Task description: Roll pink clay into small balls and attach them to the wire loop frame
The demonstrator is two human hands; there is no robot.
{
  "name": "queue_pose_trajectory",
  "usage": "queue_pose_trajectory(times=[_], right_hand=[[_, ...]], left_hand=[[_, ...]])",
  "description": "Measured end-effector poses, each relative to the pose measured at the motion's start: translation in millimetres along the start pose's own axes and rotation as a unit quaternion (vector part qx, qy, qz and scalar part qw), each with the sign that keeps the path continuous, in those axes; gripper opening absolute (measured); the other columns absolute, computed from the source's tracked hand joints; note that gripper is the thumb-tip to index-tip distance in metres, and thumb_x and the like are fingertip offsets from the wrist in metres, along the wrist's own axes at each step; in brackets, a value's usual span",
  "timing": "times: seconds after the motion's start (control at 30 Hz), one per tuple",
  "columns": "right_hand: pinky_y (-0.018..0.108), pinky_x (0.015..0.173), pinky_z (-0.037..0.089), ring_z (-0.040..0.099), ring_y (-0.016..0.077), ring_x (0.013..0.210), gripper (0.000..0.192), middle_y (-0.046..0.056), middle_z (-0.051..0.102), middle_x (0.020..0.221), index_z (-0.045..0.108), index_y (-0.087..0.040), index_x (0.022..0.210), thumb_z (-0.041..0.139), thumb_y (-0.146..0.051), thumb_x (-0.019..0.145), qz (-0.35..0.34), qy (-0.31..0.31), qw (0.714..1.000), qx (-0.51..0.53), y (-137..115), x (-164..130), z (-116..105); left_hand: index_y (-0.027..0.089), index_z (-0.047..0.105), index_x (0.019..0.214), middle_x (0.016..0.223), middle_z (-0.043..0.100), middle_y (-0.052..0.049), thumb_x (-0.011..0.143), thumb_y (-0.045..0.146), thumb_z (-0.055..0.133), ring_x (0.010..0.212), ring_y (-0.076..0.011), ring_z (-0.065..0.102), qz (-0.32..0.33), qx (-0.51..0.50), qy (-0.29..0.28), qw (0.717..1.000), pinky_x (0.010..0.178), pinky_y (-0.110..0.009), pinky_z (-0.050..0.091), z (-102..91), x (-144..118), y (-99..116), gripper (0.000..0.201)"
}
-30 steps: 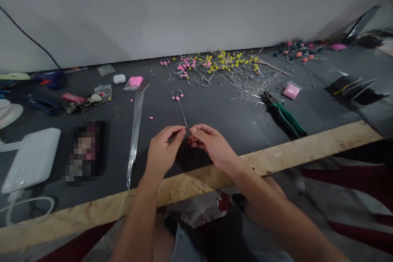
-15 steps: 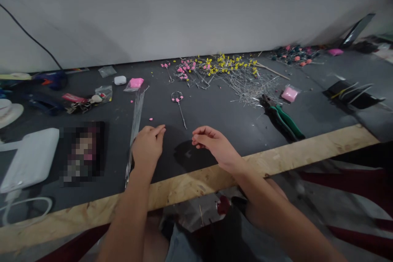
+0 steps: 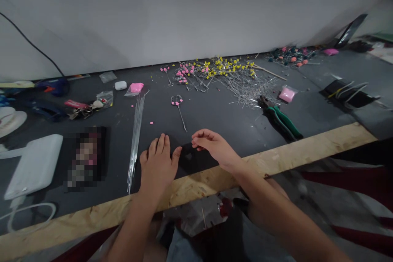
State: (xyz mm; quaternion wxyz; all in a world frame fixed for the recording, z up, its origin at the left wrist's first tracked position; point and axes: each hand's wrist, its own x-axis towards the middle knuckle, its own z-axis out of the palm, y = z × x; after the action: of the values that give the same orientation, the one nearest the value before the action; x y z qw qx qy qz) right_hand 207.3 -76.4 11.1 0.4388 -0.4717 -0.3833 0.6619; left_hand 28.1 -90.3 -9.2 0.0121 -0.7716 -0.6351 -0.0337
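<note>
1. The left hand (image 3: 157, 168) is laid flat on the counter (image 3: 233, 118), fingers apart, nothing held.
2. The right hand (image 3: 215, 147) is curled loosely and empty.
3. The wire stem (image 3: 180, 110) is seen just beyond both hands, pointing away, nearer the right hand.

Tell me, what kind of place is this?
Probably a craft workbench for making small wire ornaments. A heap of thin wires tipped with yellow and pink beads lies by the wall, green-handled pliers beside it, and a bundle of straight wires next to the left hand.
</note>
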Motion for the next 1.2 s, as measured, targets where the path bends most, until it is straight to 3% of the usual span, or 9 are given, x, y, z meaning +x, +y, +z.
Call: queue_pose_trajectory(times=[0.27, 0.6, 0.83, 1.03, 1.2], right_hand=[[0.027, 0.069, 0.039, 0.054, 0.0115, 0.071, 0.013, -0.001, 0.059, 0.076, 0.061, -0.02, 0.081, 0.06, -0.031, 0.074, -0.004, -0.008, 1.0, -0.024, 0, 0, 0], [0.028, 0.07, 0.039, 0.054, 0.0114, 0.072, 0.011, -0.001, 0.058, 0.076, 0.061, -0.021, 0.08, 0.058, -0.03, 0.076, -0.008, -0.023, 0.999, -0.031, 2, -2, -3], [0.028, 0.071, 0.039, 0.053, 0.0116, 0.072, 0.009, -0.001, 0.058, 0.075, 0.061, -0.021, 0.08, 0.059, -0.029, 0.076, -0.002, -0.022, 0.999, -0.043, 4, -2, -2], [0.028, 0.07, 0.04, 0.053, 0.012, 0.072, 0.01, 0.0, 0.059, 0.075, 0.062, -0.021, 0.08, 0.059, -0.03, 0.076, 0.005, -0.022, 0.998, -0.053, 3, -2, -3], [0.028, 0.07, 0.04, 0.053, 0.0114, 0.072, 0.01, -0.001, 0.058, 0.074, 0.062, -0.021, 0.079, 0.059, -0.029, 0.076, 0.003, -0.018, 0.998, -0.061, 2, -4, -3]], left_hand=[[0.011, 0.039, 0.135, 0.144, 0.035, -0.017, 0.09, 0.053, 0.019, 0.13, -0.0349, 0.031, -0.052, -0.041, -0.026, 0.997, 0.092, -0.059, 0.032, 0.4, 41, 0, 0.064], [0.012, 0.043, 0.133, 0.14, 0.042, -0.015, 0.089, 0.053, 0.029, 0.128, -0.0355, 0.034, -0.029, -0.06, -0.012, 0.998, 0.098, -0.053, 0.032, 0.0, 11, 0, 0.062], [0.02, 0.06, 0.111, 0.118, 0.062, -0.006, 0.088, 0.027, 0.041, 0.111, -0.026, 0.052, -0.014, -0.142, 0.022, 0.989, 0.094, -0.041, 0.039, -1.2, 43, -17, 0.031], [0.017, 0.058, 0.114, 0.105, 0.066, -0.008, 0.082, 0.017, 0.047, 0.101, -0.0239, 0.057, -0.007, -0.2, 0.028, 0.979, 0.091, -0.038, 0.042, 1.9, 46, -35, 0.034], [0.017, 0.062, 0.111, 0.111, 0.061, -0.01, 0.083, 0.023, 0.046, 0.104, -0.0252, 0.055, -0.001, -0.179, 0.011, 0.984, 0.091, -0.04, 0.042, 5.5, 44, -44, 0.032]])
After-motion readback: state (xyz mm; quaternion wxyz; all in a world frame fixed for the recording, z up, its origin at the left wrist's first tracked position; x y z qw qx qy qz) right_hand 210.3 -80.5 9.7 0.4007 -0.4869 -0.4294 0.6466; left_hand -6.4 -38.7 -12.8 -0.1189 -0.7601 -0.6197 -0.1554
